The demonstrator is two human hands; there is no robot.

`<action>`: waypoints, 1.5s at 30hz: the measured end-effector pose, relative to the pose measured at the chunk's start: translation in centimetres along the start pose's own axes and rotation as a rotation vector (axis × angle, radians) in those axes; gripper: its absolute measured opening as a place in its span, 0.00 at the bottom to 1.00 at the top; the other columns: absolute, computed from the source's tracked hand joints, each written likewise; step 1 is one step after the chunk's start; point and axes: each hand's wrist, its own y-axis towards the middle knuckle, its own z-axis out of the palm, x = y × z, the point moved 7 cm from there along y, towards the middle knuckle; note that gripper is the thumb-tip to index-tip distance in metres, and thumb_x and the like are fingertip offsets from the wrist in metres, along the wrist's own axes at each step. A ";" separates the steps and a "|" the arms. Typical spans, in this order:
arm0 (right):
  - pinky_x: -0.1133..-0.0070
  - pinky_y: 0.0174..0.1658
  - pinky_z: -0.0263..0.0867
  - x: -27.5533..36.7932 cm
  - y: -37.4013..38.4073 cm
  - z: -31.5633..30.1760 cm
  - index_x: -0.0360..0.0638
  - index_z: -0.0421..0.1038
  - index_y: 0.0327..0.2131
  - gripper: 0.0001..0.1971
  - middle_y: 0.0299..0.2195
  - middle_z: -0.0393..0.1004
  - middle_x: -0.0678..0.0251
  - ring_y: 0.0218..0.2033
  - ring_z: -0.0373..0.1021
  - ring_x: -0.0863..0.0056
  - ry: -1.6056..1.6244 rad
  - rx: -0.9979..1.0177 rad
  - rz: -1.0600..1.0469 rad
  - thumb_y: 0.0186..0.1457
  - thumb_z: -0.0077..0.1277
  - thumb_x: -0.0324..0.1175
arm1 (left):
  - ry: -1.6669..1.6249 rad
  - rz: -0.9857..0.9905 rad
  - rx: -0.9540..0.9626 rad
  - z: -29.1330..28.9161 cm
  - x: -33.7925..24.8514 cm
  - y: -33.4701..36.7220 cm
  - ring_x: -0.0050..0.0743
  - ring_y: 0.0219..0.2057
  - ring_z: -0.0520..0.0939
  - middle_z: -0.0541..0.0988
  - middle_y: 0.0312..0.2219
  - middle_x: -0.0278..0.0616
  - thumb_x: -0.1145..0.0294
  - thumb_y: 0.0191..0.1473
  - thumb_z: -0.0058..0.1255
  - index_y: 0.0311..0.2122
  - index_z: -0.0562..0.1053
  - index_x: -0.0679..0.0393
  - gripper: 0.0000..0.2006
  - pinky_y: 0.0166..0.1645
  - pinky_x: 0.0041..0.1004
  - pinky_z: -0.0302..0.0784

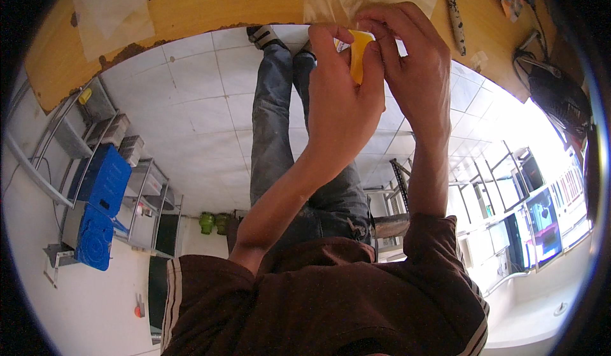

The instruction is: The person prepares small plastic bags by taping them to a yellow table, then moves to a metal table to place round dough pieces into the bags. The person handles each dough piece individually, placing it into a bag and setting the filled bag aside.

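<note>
My left hand (pixel 347 95) is closed around a small yellow object (pixel 359 60) with a smooth face, its thumb and fingers on either side. Part of that object is hidden by the fingers, so its exact kind cannot be made out. My right hand (pixel 417 53) is at its upper right edge, fingers bent and drawn together in a pinch. Whatever those right fingertips grip is too small or covered to see. Both hands are raised together at the near edge of the wooden table (pixel 210 2).
Clear plastic sheets (pixel 111 12) lie on the table. A knife (pixel 454 18) with a worn handle rests at the right, near dark cords and a black bag-like item (pixel 557 95). Metal racks and a blue plastic chair (pixel 98 197) stand on the left.
</note>
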 end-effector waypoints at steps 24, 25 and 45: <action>0.79 0.41 0.77 -0.5 0.8 -0.1 0.42 0.78 0.42 0.11 0.34 0.83 0.68 0.35 0.81 0.74 0.004 -0.098 0.142 0.55 0.65 0.28 | -0.090 -0.072 -0.042 -0.1 0.8 0.3 0.34 0.16 0.81 0.74 0.22 0.48 0.71 0.67 0.49 0.41 0.51 0.56 0.16 0.18 0.27 0.76; 0.77 0.40 0.75 -0.4 1.0 -0.3 0.41 0.76 0.42 0.12 0.33 0.82 0.66 0.34 0.80 0.72 0.044 -0.067 0.181 0.55 0.63 0.26 | -0.096 -0.069 -0.039 -0.1 0.8 0.3 0.34 0.16 0.81 0.75 0.23 0.48 0.71 0.67 0.49 0.41 0.51 0.56 0.16 0.19 0.27 0.76; 0.78 0.33 0.70 0.5 1.8 -1.1 0.36 0.72 0.42 0.11 0.30 0.77 0.62 0.30 0.76 0.74 0.158 -0.057 0.213 0.54 0.56 0.19 | -0.290 -0.133 -0.022 0.1 3.5 -0.5 0.20 0.15 0.75 0.81 0.27 0.45 0.69 0.70 0.45 0.47 0.52 0.54 0.13 0.20 0.19 0.69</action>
